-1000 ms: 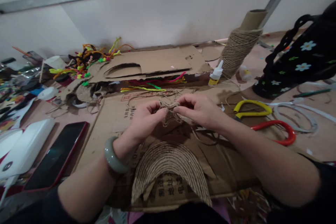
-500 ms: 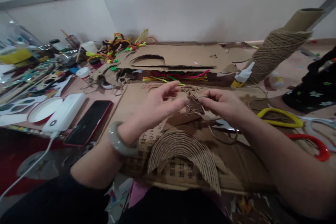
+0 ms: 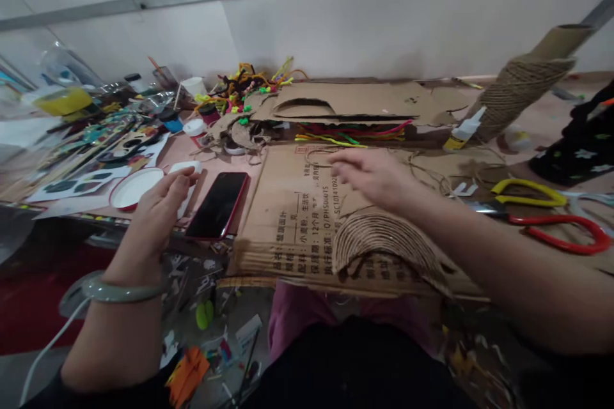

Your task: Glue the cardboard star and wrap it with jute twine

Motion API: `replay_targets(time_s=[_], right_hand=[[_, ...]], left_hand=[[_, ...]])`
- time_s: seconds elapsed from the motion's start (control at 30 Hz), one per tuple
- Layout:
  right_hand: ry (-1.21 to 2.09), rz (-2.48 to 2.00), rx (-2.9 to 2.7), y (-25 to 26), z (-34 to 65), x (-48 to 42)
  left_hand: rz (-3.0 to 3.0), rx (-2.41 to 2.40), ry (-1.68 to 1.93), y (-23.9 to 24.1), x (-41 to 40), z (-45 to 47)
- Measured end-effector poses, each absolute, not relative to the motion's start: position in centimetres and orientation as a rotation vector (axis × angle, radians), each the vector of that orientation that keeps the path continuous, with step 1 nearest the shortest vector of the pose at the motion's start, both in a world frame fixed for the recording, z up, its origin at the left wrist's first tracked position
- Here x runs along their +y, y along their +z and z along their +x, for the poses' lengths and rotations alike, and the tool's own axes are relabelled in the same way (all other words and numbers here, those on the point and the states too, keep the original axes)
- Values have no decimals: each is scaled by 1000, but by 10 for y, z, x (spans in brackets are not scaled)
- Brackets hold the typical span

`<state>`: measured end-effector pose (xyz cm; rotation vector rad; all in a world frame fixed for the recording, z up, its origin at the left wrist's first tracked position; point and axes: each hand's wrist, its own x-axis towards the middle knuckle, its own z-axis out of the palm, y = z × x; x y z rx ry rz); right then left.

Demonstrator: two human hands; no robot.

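Note:
My left hand (image 3: 160,214) is over the left side of the table, fingers loosely bent, in front of a white device (image 3: 188,199) beside a phone (image 3: 219,204). Whether it touches the device is hidden. My right hand (image 3: 371,172) is above the printed cardboard (image 3: 288,204), its fingers closed near a loop of brown twine (image 3: 311,156). The small twine star is out of sight. Just below my right forearm an arch of coiled twine (image 3: 378,233) lies on the cardboard.
Scissors with red handles (image 3: 570,233) and yellow-handled scissors (image 3: 532,188) lie at the right. Behind them stand a glue bottle (image 3: 465,131) and a leaning twine cone (image 3: 520,86). A white round lid (image 3: 137,188) and paint pots (image 3: 194,128) are at the left.
My left hand has left the twine star and moved left to the white device. My right hand stays above the cardboard; the star no longer shows. The view has swung left.

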<state>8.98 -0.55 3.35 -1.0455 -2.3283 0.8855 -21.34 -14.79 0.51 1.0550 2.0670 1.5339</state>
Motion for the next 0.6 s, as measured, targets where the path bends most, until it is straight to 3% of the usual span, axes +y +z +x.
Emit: replay_targets(time_s=[0.2, 0.37, 0.6], right_hand=[[1799, -800, -2175, 18, -22, -68], [2013, -866, -2020, -5, -54, -66], [2072, -938, -1926, -14, -65, -68]], left_hand=[[902, 1809, 1576, -16, -150, -224], [875, 1708, 1617, -30, -147, -232], [875, 1584, 1646, -38, -143, -234]])
